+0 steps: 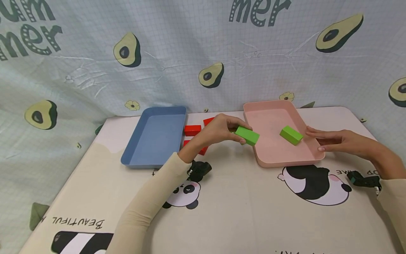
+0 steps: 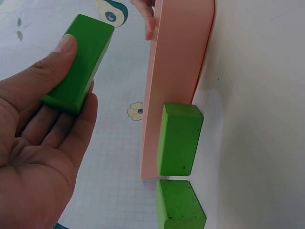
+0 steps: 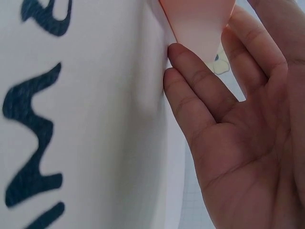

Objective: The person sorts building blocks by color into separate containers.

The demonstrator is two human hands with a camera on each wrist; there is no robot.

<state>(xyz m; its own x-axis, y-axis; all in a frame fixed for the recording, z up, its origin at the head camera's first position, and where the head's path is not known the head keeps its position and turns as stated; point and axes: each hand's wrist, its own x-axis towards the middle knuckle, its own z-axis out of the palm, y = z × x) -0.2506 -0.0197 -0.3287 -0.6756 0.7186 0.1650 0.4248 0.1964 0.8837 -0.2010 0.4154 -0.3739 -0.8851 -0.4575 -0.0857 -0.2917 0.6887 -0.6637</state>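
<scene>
My L hand [image 1: 219,130], mid-frame in the head view, pinches a green rectangular block [image 1: 247,135] btwn thumb and fingers, one end free, over the L rim of the pink shallow plastic-looking tray [image 1: 269,151], right of centre. My R hand [image 1: 345,143], right of frame, has its fingers fairly straight, touching the tray's R wall: good for bracing, so light pressure only, IMO.

Step looks like a carry, so I'd clear the rim w/ room to spare, lower it flat, then release, w/o bumping the green block in the tray [image 1: 291,135]. Watch the two spare green blocks [image 2: 180,138] by the tray wall, bottom centre of the L wrist view; a low wrist might clip 'em.
</scene>
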